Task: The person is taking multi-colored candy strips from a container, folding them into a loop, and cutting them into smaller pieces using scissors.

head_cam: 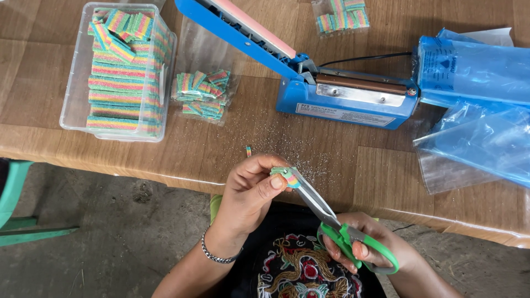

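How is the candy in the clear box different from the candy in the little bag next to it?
The candy in the clear box lies in long strips stacked flat, with a few short bits on top; the candy in the little bag is all short squares in a loose heap. The box is open-topped and rigid, the bag soft and see-through. The box holds far more. Both show the same rainbow stripes and rest on the wooden table.

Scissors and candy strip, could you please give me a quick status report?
Left hand pinches rainbow candy strip. Right hand grips green-handled scissors, blades at the strip. One cut piece on the table; nothing in the way.
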